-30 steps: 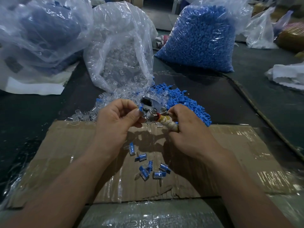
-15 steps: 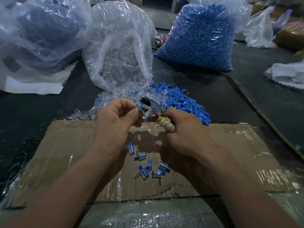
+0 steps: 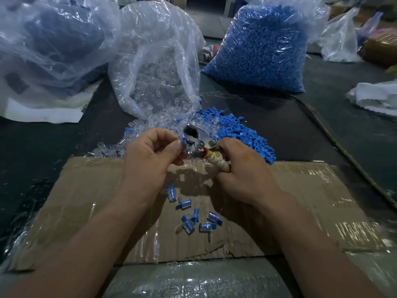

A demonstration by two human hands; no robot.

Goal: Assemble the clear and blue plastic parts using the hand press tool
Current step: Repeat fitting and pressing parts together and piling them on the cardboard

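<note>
My left hand [image 3: 152, 150] pinches a small blue and clear part [image 3: 183, 141] between thumb and forefinger, right at the metal head of the hand press tool [image 3: 196, 141]. My right hand [image 3: 242, 168] grips the tool's cloth-wrapped handles [image 3: 217, 161]. Several assembled clear-and-blue parts [image 3: 193, 214] lie on the cardboard sheet [image 3: 300, 201] below my hands. Beyond the tool lie a heap of loose clear parts [image 3: 150, 134] and a heap of loose blue parts [image 3: 242, 134].
An open clear bag of clear parts [image 3: 159, 65] lies behind the heaps. A full bag of blue parts [image 3: 262, 46] stands at the back right, and another large bag [image 3: 49, 44] at the back left. A cord [image 3: 343, 145] runs along the dark table at right.
Both hands and the tool have stayed in nearly the same place. My left hand has drawn the blue part slightly away from the tool's head.
</note>
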